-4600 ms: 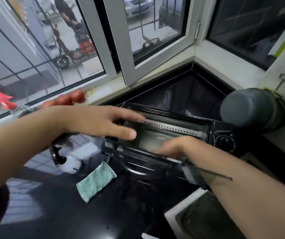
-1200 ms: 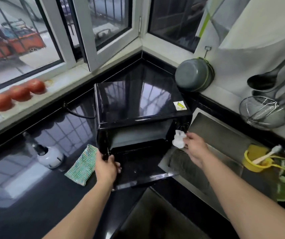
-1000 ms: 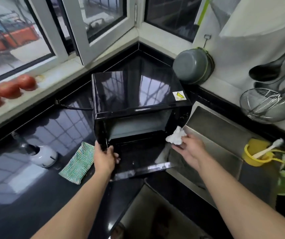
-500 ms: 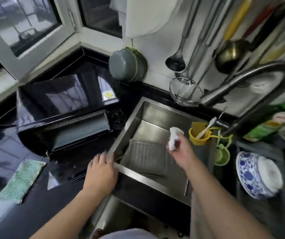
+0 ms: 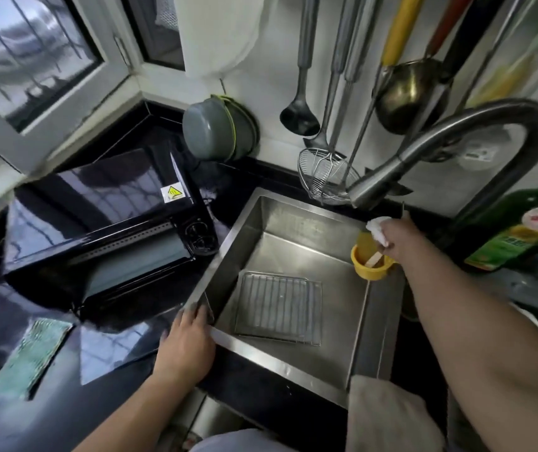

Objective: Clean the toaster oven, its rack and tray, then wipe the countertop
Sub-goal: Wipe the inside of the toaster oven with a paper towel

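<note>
The black toaster oven (image 5: 98, 220) stands on the dark countertop (image 5: 16, 409) at the left with its door (image 5: 114, 324) folded down. Its wire rack (image 5: 279, 308) lies flat on the bottom of the steel sink (image 5: 293, 249). My left hand (image 5: 187, 344) rests on the sink's near-left rim with the fingers laid over the edge. My right hand (image 5: 394, 238) grips a crumpled white wad (image 5: 376, 230) above a yellow cup (image 5: 370, 262) at the sink's right edge. A green woven cloth (image 5: 31, 353) lies on the counter left of the door.
A curved steel faucet (image 5: 424, 151) arches over the sink's back right. Ladles and a wire skimmer (image 5: 326, 174) hang on the wall. A grey pot (image 5: 215, 132) hangs behind the oven. A green bottle (image 5: 518, 236) stands at the right, and a beige towel (image 5: 388, 415) drapes over the sink's front edge.
The view swung right from the oven to the sink. My left hand left the oven door for the sink rim. My right hand carried the white wad across to the yellow cup.
</note>
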